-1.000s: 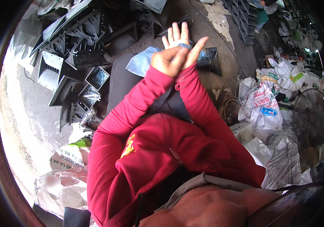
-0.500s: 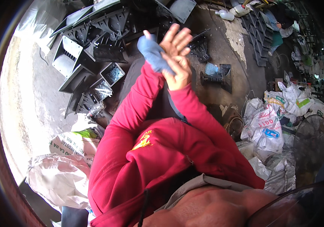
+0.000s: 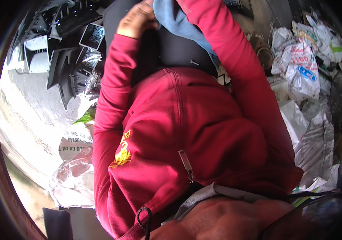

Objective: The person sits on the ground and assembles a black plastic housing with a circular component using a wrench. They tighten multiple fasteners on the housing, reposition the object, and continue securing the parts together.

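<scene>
My left hand [image 3: 137,19] is bare and sits at the upper edge, over my dark trousers [image 3: 175,48]. Its fingers are bent in against the near edge of a light blue cloth [image 3: 171,20], and their tips partly pass out of the picture. The cloth runs down over my lap toward the inside of my right forearm. My right sleeve [image 3: 215,24] reaches up past the top edge, so that hand is out of sight. A small screw [image 3: 194,63] lies on the trousers just below the cloth.
On the left stand a box of screws [image 3: 93,37], a clear bag of small parts [image 3: 91,58] and several dark moulded parts [image 3: 61,72]. White sacks [image 3: 75,176] lie low on the left, others [image 3: 299,68] at the right beside a fan [image 3: 341,92].
My hands were raised together ahead, the left spread open with blue fabric around its thumb and wrist. They have come apart; the left is now bare and low over my lap. The view has tipped down.
</scene>
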Tool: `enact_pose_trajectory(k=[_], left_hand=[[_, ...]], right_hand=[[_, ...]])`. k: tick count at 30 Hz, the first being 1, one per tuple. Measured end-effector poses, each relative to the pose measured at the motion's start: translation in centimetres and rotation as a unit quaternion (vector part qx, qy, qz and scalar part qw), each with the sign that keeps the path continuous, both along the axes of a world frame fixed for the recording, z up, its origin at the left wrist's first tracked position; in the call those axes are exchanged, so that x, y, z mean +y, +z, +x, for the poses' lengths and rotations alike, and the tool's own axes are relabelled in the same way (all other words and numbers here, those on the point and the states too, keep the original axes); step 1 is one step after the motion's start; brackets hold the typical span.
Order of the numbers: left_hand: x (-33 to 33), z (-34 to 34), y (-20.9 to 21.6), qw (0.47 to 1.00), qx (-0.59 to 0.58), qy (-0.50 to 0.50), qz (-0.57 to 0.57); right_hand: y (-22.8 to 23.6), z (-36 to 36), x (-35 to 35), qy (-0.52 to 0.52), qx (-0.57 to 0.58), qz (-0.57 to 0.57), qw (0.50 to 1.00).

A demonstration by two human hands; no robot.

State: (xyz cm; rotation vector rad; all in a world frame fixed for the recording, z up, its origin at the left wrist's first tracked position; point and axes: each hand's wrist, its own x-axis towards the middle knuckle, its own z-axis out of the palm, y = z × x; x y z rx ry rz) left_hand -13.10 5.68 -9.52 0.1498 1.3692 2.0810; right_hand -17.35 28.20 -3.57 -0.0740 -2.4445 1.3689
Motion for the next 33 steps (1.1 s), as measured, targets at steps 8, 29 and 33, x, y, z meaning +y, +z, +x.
enact_pose_trajectory(k=[8, 29, 33], left_hand=[[1.3, 8.8, 0.8, 0.534, 0.454, -0.331, -0.632], [5.9, 9.7, -7.3, 0.699, 0.61, -0.325, -0.184], [8.3, 8.6, -0.1, 0.574, 0.535, -0.52, -0.338]], right_hand=[[0.9, 4.6, 5.8, 0.006, 0.009, -0.151, 0.988], [-8.6, 15.1, 14.5, -0.193, -0.192, -0.441, 0.855], [-9.4, 15.7, 14.1, -0.212, -0.212, -0.447, 0.843]])
